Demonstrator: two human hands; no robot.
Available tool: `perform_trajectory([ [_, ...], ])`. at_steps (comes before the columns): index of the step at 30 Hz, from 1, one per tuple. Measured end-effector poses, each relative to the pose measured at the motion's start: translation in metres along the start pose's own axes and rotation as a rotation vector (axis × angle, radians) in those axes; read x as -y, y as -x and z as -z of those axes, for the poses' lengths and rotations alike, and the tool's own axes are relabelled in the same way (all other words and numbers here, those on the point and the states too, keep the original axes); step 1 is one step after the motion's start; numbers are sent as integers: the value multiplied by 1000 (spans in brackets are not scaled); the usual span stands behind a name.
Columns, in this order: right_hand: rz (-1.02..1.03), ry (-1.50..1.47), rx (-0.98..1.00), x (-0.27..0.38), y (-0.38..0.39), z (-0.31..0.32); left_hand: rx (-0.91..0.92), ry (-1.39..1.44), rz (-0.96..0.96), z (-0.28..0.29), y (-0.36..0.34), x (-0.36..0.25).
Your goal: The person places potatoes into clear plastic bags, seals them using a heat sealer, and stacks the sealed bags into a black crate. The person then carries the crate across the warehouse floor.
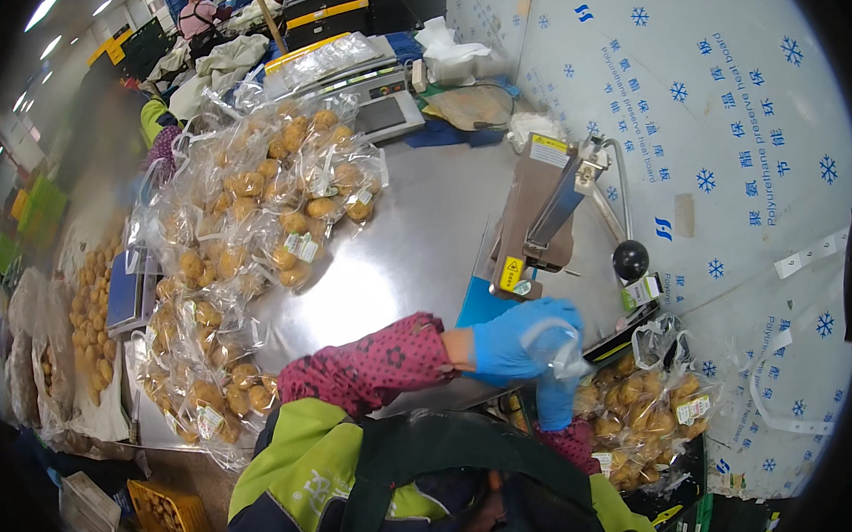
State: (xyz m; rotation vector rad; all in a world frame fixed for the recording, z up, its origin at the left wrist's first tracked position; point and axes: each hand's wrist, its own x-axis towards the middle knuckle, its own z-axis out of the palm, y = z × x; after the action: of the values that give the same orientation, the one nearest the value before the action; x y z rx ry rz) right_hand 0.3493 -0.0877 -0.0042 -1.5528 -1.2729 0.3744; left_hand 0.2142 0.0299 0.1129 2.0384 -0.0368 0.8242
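My left hand (514, 340), in a blue glove, reaches across the steel table with its fingers closed on the bunched clear film of a plastic bag (555, 346). Close against it, my right hand (556, 403), also gloved in blue, is raised to the same film, its fingertips partly hidden. What this bag holds is hidden behind my hands. Just beyond them stands a brown bench-top press (545, 210) with a metal lever and a black ball knob (630, 260). Right of my right hand, filled bags of potatoes (645, 408) sit in a dark crate.
Many clear bags of potatoes (257, 190) are heaped on the left of the steel table (418, 227). A scale (386, 105) stands at the back. Loose potatoes (96, 316) lie farther left, near a yellow crate (170, 513). A printed wall panel (738, 186) bounds the right side.
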Motion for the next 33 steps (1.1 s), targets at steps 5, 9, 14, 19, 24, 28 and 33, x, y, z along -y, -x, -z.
perform_trajectory([
  [5, -105, -290, -240, 7, -26, 8, 202, -823, -206, 11, -42, 54],
  [9, -155, -672, -264, 46, -73, 35, -34, -834, -31, 32, -24, 50],
  [14, -471, -1509, 273, 127, -160, 47, -597, -374, 160, 27, 21, 72],
  [19, -4, -1559, 458, 63, -77, 11, -643, 51, 374, 15, 28, 78],
  [24, -558, -1470, 555, -21, 57, -15, -692, -461, 174, 21, 15, 60],
  [28, -110, -1399, 582, 15, 11, -3, -608, -804, 141, 16, 2, 49],
  [33, 9, -267, -293, 57, -46, -8, -378, -687, 112, -13, -20, 47],
])
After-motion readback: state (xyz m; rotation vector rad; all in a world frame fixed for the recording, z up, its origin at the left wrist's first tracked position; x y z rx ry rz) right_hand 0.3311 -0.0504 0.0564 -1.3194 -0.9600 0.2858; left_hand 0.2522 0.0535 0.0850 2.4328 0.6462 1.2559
